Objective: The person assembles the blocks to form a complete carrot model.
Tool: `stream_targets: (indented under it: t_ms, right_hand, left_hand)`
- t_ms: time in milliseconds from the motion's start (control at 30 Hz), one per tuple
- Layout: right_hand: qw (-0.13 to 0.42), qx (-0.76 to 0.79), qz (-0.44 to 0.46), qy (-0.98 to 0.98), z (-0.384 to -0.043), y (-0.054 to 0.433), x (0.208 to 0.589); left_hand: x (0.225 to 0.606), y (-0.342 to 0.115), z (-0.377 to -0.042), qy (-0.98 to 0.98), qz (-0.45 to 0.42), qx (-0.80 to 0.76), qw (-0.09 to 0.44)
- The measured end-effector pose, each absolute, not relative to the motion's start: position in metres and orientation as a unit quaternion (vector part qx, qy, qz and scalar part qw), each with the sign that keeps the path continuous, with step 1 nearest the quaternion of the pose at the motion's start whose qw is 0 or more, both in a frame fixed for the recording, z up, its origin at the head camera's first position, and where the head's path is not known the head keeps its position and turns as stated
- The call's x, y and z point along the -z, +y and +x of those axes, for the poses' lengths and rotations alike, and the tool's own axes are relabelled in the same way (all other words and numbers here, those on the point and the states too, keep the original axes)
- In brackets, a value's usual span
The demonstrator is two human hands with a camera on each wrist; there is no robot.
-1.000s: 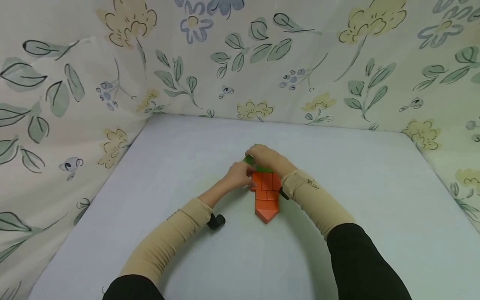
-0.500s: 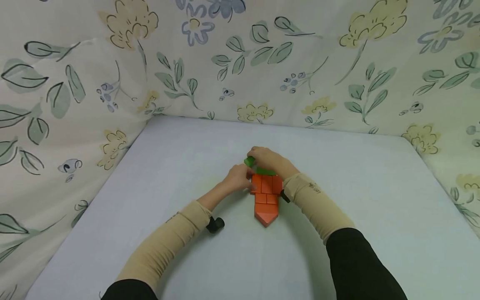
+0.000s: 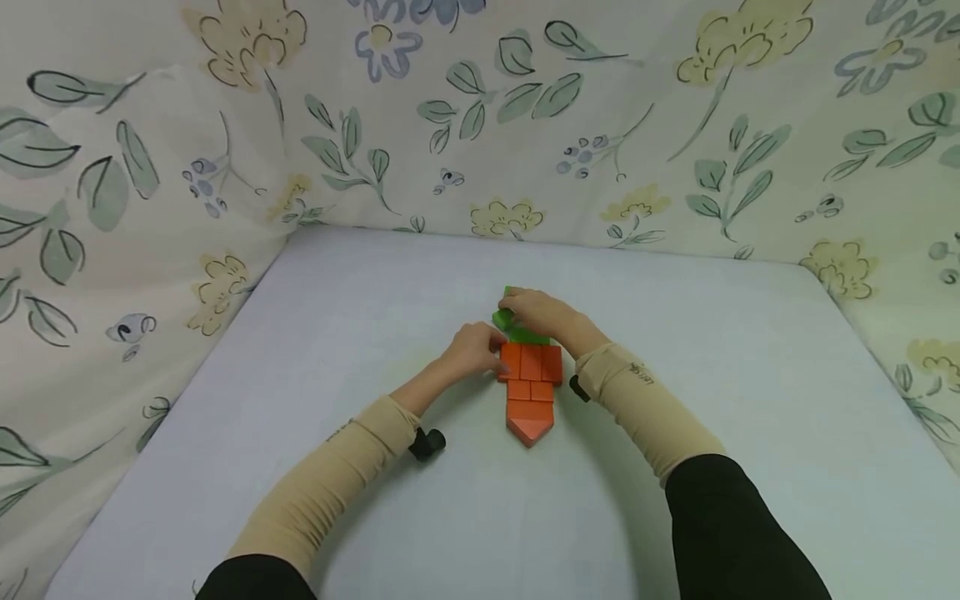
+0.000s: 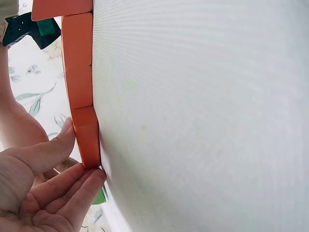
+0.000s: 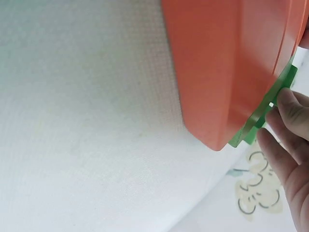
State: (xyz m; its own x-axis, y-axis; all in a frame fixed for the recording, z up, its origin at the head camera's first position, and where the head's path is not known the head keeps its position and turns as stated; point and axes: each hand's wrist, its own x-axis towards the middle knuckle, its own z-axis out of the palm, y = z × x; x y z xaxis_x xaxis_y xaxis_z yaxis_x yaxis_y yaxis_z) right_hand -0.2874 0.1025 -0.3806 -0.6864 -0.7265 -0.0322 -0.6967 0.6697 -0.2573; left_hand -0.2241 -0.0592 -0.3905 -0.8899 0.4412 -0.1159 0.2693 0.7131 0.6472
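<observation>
Flat orange blocks (image 3: 530, 390) lie joined on the white table in a shape with a pointed near end. Past their far edge are several green blocks (image 3: 528, 335), partly hidden by my right hand. My left hand (image 3: 472, 348) holds the far left corner of the orange shape. In the left wrist view, its thumb and fingers pinch the end orange block (image 4: 87, 135). My right hand (image 3: 546, 315) reaches over the green pieces from the right. Its thumb and fingers pinch a green block (image 5: 287, 81) in the right wrist view; the piece's outline is mostly covered.
The white table (image 3: 360, 292) spreads around the blocks. Behind it and at its left hangs a floral cloth (image 3: 510, 125). A small black wrist camera (image 3: 427, 444) sits under the left forearm, close to the tabletop.
My right hand has shifted slightly right, and more green shows beneath it. The small green piece now lies closer to the green strip. My left hand keeps its place at the orange corner.
</observation>
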Motion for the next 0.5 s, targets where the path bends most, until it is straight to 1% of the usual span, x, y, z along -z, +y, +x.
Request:
stream_targets:
  t_ms: [133, 333, 500]
  right_hand:
    - [0.064, 0.113, -0.399, 0.908, -0.2875, 0.1037, 0.3801]
    - [0.105, 0.118, -0.373, 0.914, -0.2853, 0.1010, 0.3778]
    - [0.107, 0.112, -0.368, 0.917, -0.2839, 0.1014, 0.3771]
  left_hand:
    - [0.3883, -0.0597, -0.2243, 0.916, 0.191, -0.328, 0.134]
    - [0.3896, -0.0592, -0.2252, 0.920, 0.187, -0.316, 0.135]
    - [0.3921, -0.0579, -0.2253, 0.921, 0.188, -0.312, 0.135]
